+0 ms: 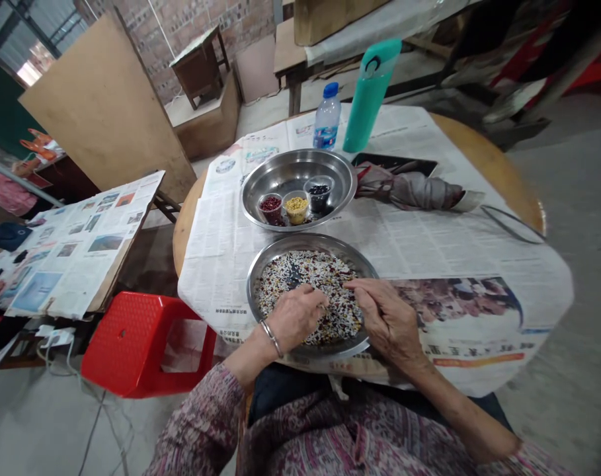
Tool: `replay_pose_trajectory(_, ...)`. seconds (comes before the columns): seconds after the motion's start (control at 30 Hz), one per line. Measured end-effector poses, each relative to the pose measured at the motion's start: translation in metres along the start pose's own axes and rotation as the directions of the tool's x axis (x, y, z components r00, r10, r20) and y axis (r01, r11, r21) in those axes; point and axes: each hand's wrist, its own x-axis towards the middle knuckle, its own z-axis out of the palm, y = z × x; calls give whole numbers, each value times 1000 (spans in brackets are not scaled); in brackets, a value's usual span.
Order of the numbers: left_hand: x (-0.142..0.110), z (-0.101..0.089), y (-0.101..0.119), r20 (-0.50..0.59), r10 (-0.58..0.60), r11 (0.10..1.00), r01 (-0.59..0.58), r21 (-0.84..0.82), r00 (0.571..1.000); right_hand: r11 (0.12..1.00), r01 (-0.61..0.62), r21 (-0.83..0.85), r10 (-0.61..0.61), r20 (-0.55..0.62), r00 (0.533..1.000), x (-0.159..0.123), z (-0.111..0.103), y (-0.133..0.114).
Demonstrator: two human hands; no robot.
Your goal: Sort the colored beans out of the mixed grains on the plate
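A round steel bowl [260, 261] in front of me holds a mix of white rice-like grains [313, 271] with red, yellow and black beans. My left hand [294, 317], with a silver bangle at the wrist, is over the mix, its fingers curled together; what they hold, if anything, is hidden. At the bowl's right side is my right hand [389, 320], its index finger reaching over the grains and its thumb apart from it. A second steel bowl [300, 162] behind holds small plastic cups of red beans [270, 207], yellow beans [296, 207] and black beans [319, 192].
Newspaper [215, 248] covers the round table. Behind the bowls stand a water bottle [327, 118] and a teal flask [370, 99]; a wrapped grey umbrella [409, 188] lies to the right. A red stool [136, 344] is at left, near another newspaper-covered table [82, 248] with a person's hand at its edge.
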Motion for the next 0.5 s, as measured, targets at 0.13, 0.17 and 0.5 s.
replay_pose_trajectory(0.13, -8, 9, 13, 22, 226, 968, -227, 107, 974, 1000, -23, -6, 23, 3, 1000, -1, 0, 0)
replay_pose_trajectory(0.17, -5, 10, 14, 22, 260, 951, -260, 169, 965, 1000, -27, -10, 27, 4, 1000, -1, -1, 0)
replay_pose_trajectory(0.5, 7, -2, -22, -248, -61, 931, 145, 336, 967, 999, -34, 2, 34, 12, 999, 1, -1, -4)
